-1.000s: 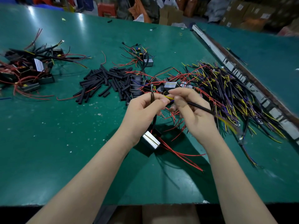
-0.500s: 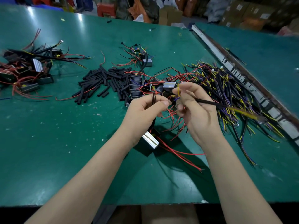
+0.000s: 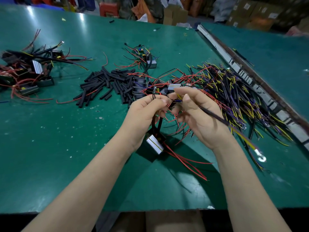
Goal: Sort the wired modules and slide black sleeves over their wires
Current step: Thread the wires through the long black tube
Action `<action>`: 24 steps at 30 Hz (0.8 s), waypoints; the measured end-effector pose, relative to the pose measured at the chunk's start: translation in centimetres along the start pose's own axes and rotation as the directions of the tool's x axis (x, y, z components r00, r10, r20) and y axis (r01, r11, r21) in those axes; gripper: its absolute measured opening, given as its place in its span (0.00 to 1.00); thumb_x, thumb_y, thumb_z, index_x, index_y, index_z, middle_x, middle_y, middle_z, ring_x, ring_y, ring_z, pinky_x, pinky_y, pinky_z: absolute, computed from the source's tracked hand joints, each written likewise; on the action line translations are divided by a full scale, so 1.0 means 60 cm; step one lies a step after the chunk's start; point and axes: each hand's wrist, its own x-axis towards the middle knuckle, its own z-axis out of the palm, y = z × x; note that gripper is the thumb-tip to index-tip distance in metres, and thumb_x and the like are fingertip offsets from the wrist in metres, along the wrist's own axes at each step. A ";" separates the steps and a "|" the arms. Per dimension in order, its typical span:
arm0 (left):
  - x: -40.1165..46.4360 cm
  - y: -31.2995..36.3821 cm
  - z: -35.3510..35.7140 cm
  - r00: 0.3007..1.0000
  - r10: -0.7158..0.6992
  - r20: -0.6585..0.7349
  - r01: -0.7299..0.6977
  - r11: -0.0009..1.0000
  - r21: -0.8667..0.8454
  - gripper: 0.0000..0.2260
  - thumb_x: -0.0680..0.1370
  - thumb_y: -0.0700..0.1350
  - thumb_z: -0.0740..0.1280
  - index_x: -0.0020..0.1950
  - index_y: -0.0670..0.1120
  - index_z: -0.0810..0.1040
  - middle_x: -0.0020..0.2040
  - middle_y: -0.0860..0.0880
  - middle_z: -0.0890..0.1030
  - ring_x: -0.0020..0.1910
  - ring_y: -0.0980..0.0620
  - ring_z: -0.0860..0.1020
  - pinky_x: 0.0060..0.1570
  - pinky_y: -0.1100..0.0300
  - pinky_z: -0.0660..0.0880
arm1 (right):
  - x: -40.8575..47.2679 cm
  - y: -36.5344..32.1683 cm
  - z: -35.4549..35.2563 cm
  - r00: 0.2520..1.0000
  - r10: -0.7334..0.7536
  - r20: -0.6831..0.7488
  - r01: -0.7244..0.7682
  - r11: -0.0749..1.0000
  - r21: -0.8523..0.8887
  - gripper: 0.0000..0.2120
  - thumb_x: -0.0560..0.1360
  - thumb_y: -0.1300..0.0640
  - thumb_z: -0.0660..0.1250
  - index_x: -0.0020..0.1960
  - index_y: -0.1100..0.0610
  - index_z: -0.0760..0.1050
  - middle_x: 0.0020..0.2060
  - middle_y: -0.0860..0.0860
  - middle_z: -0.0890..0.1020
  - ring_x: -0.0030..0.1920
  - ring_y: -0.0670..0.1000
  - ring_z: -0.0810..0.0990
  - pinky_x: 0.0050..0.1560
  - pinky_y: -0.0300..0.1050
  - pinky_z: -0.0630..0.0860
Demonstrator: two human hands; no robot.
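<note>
A green counter (image 3: 50, 148) fills the view, its near edge at the bottom, with cardboard boxes (image 3: 175, 14) and clutter on the floor beyond its far side. Two bare forearms reach up from the near edge and meet over the middle of the counter.

The left hand (image 3: 143, 114) is curled, thumb and fingers pinching black-covered wires that run down to a silver module (image 3: 154, 144) hanging just below the wrist, tilted, above its own shadow. Red wires (image 3: 187, 163) trail from this module toward the near right and lie on the counter.

The right hand (image 3: 199, 114) faces the left, fingers bent, thumb and forefinger pinching a thin wire end close to the left fingertips. A black sleeve (image 3: 215, 117) slants from this grip down over the back of the hand toward the right, with a yellow wire coming out of its lower end; that end is blurred.

Behind the hands lies a cluster of modules (image 3: 140, 87) tangled in red wire. To its left is a heap of loose black sleeves (image 3: 107, 84), to its right a big bundle of yellow, purple and black wires (image 3: 234, 91). Farther left sits another pile of wired modules (image 3: 25, 76), and a single module (image 3: 151, 63) lies toward the far side.
</note>
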 end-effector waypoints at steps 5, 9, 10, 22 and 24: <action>0.001 0.002 0.000 0.999 -0.046 -0.002 0.046 0.998 -0.044 0.11 0.78 0.38 0.64 0.37 0.49 0.80 0.30 0.55 0.77 0.29 0.59 0.73 0.36 0.63 0.67 | -0.002 0.001 0.004 0.994 -0.059 -0.094 0.024 0.941 -0.337 0.08 0.79 0.56 0.60 0.52 0.47 0.76 0.40 0.50 0.81 0.35 0.45 0.77 0.38 0.38 0.73; -0.003 -0.002 0.004 0.999 0.009 -0.033 -0.007 0.997 0.081 0.09 0.77 0.38 0.65 0.38 0.48 0.79 0.30 0.56 0.76 0.29 0.59 0.73 0.36 0.62 0.68 | 0.001 0.015 0.017 0.993 -0.048 -0.106 -0.011 0.868 -0.497 0.06 0.81 0.60 0.59 0.49 0.51 0.71 0.35 0.48 0.72 0.33 0.41 0.69 0.37 0.34 0.68; -0.004 -0.003 0.005 0.999 0.019 -0.047 -0.014 0.994 0.105 0.09 0.77 0.38 0.65 0.39 0.48 0.79 0.30 0.57 0.76 0.29 0.59 0.73 0.37 0.62 0.68 | 0.002 0.016 0.021 0.993 -0.018 -0.117 -0.038 0.890 -0.454 0.07 0.80 0.63 0.60 0.48 0.51 0.70 0.36 0.49 0.71 0.32 0.40 0.68 0.36 0.32 0.67; 0.002 -0.005 0.005 0.996 -0.049 0.073 0.044 0.996 0.077 0.16 0.75 0.52 0.56 0.45 0.53 0.83 0.35 0.55 0.79 0.32 0.57 0.74 0.32 0.64 0.66 | 0.005 0.001 -0.006 0.962 -0.084 -0.261 0.034 0.981 -0.191 0.11 0.75 0.66 0.63 0.53 0.53 0.69 0.37 0.49 0.83 0.28 0.45 0.75 0.34 0.38 0.74; 0.001 -0.011 0.006 0.995 -0.011 0.103 -0.008 0.984 0.179 0.16 0.75 0.51 0.55 0.45 0.53 0.83 0.36 0.56 0.80 0.33 0.58 0.75 0.32 0.66 0.67 | 0.005 -0.001 -0.009 0.946 -0.109 -0.307 0.047 0.978 -0.201 0.11 0.74 0.65 0.64 0.53 0.53 0.68 0.37 0.50 0.84 0.29 0.45 0.75 0.36 0.38 0.74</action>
